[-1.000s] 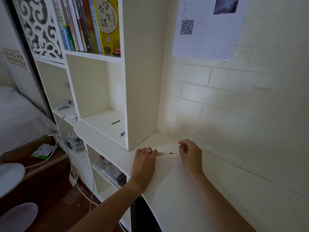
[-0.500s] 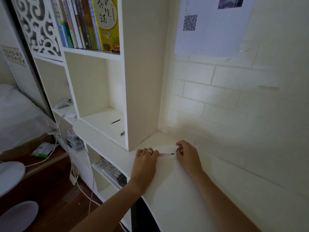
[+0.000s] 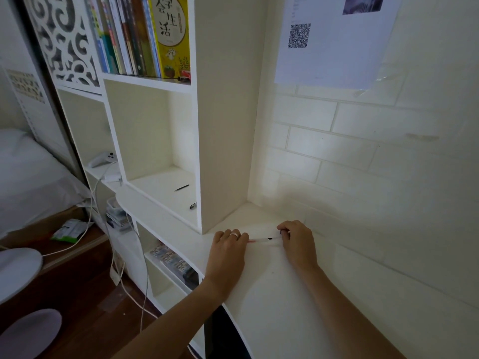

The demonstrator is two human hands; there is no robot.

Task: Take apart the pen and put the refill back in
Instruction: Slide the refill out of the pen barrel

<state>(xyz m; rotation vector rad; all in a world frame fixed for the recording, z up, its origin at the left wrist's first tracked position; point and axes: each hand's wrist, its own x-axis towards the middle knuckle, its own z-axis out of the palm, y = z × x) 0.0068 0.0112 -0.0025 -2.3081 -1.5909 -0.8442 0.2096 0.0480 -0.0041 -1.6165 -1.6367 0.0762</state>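
Beside a white desk [image 3: 272,301], a bookshelf [image 3: 223,112] holds upright books [image 3: 145,35] above and, in an open cubby, a thin refill [image 3: 181,188] and a small dark pen part [image 3: 192,206]. Both hands rest on the desk: the left hand [image 3: 228,251] and right hand [image 3: 298,240], fingers curled, pinch opposite ends of a clear pen [image 3: 267,239].

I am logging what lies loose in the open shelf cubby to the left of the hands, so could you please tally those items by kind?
Slim dark refill-like stick lying flat on the cubby floor: 1
Short dark pen part at the front right edge: 1
Total: 2
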